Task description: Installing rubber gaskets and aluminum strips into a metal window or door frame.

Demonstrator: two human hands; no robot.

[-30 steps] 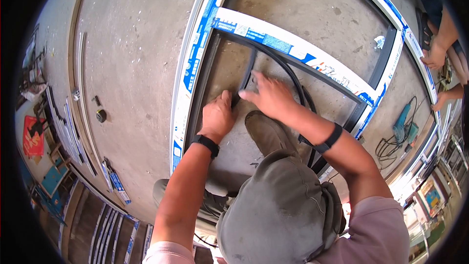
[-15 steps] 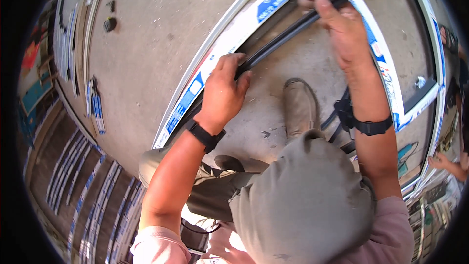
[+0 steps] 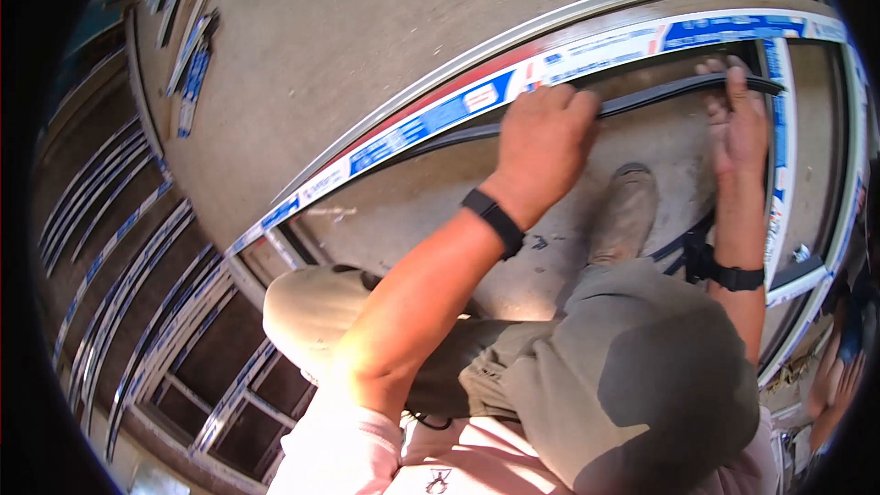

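Note:
A long black rubber seal strip runs along the inner side of a frame bar covered in white and blue film. My left hand is closed round the strip near its middle, knuckles upward, close beside the bar. Near the strip's right end, my right hand grips it between thumb and fingers, next to the corner where a crossbar meets the long bar. The strip's tip sticks out past the right thumb, over the crossbar. To the left of my left hand the strip continues along the bar.
My shoe stands on the concrete floor inside the frame, between my hands. Film-covered bars and assembled frames lie at the left. A small bundle of bars rests at the upper left. Another person's hand shows at the right rim.
The view has swung, so the long frame bar now lies flatter across the picture. The strip lies closer along the bar and bends more. Both hands still hold it.

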